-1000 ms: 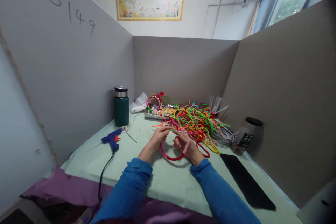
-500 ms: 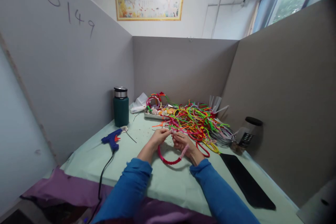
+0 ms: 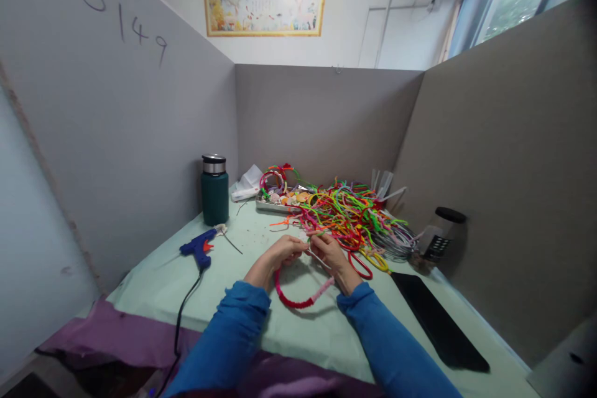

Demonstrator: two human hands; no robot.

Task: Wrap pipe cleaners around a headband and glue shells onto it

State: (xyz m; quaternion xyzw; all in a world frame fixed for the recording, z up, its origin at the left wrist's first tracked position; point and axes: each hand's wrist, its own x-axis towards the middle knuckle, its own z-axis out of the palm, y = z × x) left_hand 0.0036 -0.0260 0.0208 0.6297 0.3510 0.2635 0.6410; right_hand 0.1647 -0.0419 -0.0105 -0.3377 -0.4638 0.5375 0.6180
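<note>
The left hand [image 3: 278, 255] and right hand [image 3: 332, 253] sit close together above the table [image 3: 242, 298], fingertips nearly meeting. Both are pinched on a red hoop [image 3: 295, 300], a curved band wrapped in fuzzy red with a pink stretch at its right end; the arc hangs below the hands toward the person and lies just over the pale green tabletop. A thin pale strand [image 3: 319, 258] runs slantwise between the fingers of the two hands; which hand grips it cannot be told. Both forearms wear blue sleeves [image 3: 233, 336]. Just beyond the hands lies a tangled pile of coloured pipe cleaners [image 3: 347, 214], with a metal tray [image 3: 273, 204] of small pieces behind it to the left. Further left stand a dark green flask [image 3: 215, 189] with a steel cap and, nearer the person, a blue glue gun [image 3: 199, 247] lying on its side, its black cord running off the table edge. To the right of the pile is a jar [image 3: 441, 239] with a black lid, and a flat black slab [image 3: 438, 323] lies along the right side. Grey partitions [image 3: 321, 118] wall the table on three sides.
</note>
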